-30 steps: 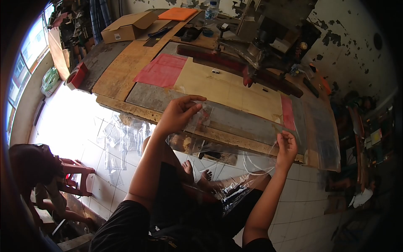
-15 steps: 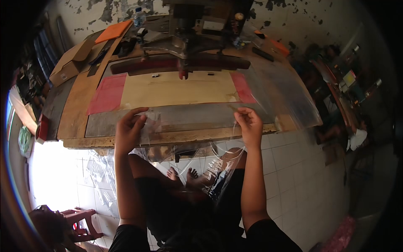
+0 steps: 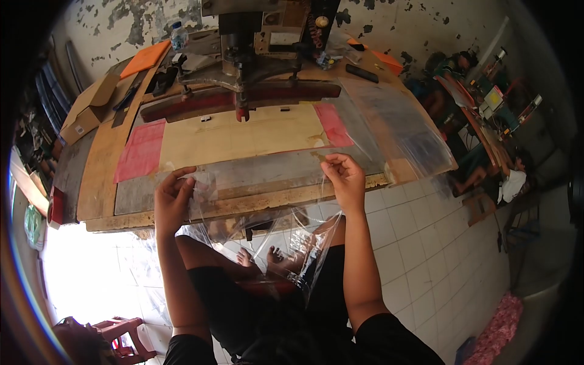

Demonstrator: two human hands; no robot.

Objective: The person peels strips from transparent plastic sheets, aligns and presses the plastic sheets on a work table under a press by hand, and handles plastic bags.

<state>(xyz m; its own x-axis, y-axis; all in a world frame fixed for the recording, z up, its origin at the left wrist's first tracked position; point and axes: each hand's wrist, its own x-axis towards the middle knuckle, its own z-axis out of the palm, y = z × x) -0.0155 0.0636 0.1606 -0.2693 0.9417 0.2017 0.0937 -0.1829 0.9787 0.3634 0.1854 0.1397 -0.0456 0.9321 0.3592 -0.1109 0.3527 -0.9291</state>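
Note:
A clear plastic sheet (image 3: 267, 234) with white printed marks hangs between my hands, over my lap and the table's front edge. My left hand (image 3: 173, 201) pinches its upper left part, thumb against fingers. At the upper right, my right hand (image 3: 345, 179) grips the sheet between thumb and fingertips. Beyond my hands, a yellow sheet (image 3: 237, 137) with pink end pieces lies on the grey plate (image 3: 243, 172). Over its far edge is the dark red bar (image 3: 188, 108) of a press (image 3: 234, 55).
More clear plastic (image 3: 404, 125) lies on the table's right side. A cardboard box (image 3: 91, 109), an orange folder (image 3: 145, 59), a bottle (image 3: 177, 36) and a black handset-like object (image 3: 361, 73) are farther back. A red stool (image 3: 125, 340) stands lower left. Another person (image 3: 517, 179) sits at far right.
The view has shifted, so the table and press appear farther left. Both hands keep their hold on the plastic sheet and stay about the same distance apart.

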